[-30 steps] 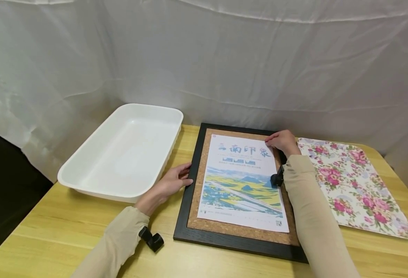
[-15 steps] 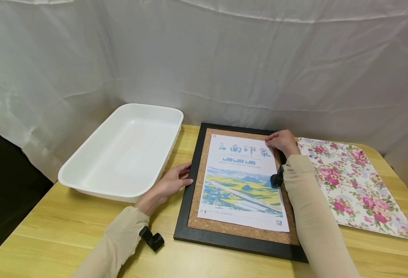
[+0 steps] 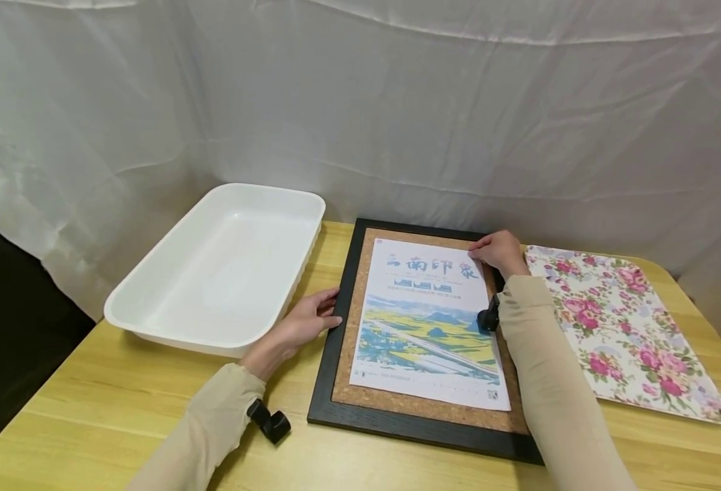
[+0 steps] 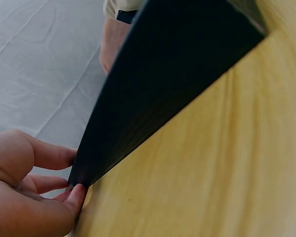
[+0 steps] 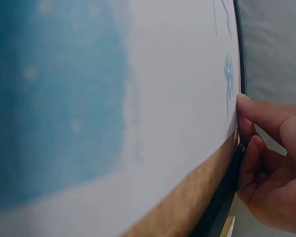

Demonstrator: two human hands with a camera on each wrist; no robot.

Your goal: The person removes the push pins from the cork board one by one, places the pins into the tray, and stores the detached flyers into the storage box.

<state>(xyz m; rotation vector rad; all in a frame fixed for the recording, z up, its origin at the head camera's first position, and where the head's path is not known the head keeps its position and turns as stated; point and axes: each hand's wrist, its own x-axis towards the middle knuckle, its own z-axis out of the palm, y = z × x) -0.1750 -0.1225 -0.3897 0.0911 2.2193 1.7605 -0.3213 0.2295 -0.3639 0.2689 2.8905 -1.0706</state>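
A black-framed cork board [image 3: 418,421] lies on the wooden table, bearing a white printed poster [image 3: 421,300] with blue and yellow scenery. My left hand [image 3: 299,324] rests its fingertips and thumb against the board's left side; the left wrist view shows them touching the dark frame edge [image 4: 138,98]. At the upper right of the board, my right hand [image 3: 501,251] pinches the poster's top corner between thumb and forefinger. In the right wrist view the thumb [image 5: 259,111] sits on that corner. Whether a small pin is under the fingertips I cannot tell.
To the left of the board stands a white deep tray [image 3: 213,273], close by my left wrist. A flower-patterned board [image 3: 624,327] lies at the right, partly behind my right sleeve. A pale curtain [image 3: 397,123] hangs at the table's back.
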